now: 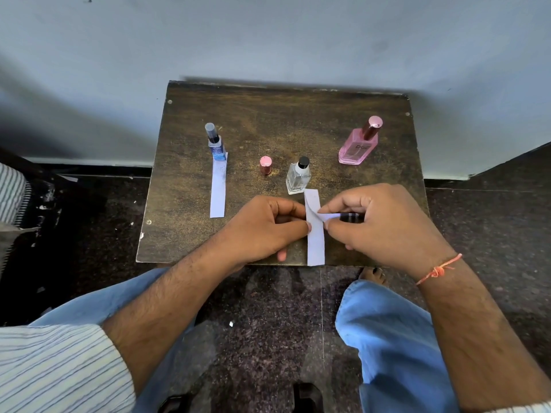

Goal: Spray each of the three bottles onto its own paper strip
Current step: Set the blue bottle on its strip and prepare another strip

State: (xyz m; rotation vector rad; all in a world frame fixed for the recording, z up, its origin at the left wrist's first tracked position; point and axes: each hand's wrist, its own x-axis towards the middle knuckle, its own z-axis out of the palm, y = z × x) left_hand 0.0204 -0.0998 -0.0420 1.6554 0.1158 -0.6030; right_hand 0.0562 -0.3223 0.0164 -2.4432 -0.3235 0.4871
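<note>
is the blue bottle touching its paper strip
Touching. In the head view the blue bottle stands on the far end of the left paper strip, its base overlapping the paper with no gap.

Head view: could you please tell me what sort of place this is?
Probably a room at home, not a lab: a small worn wooden table against a plain wall, a speckled stone floor, and the person sitting barefoot.

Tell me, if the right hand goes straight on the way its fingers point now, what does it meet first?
The right hand points left across the table. It already pinches a paper strip, so the first thing beyond is probably the left hand, just on the strip's other side. Depth is hard to judge.
</note>
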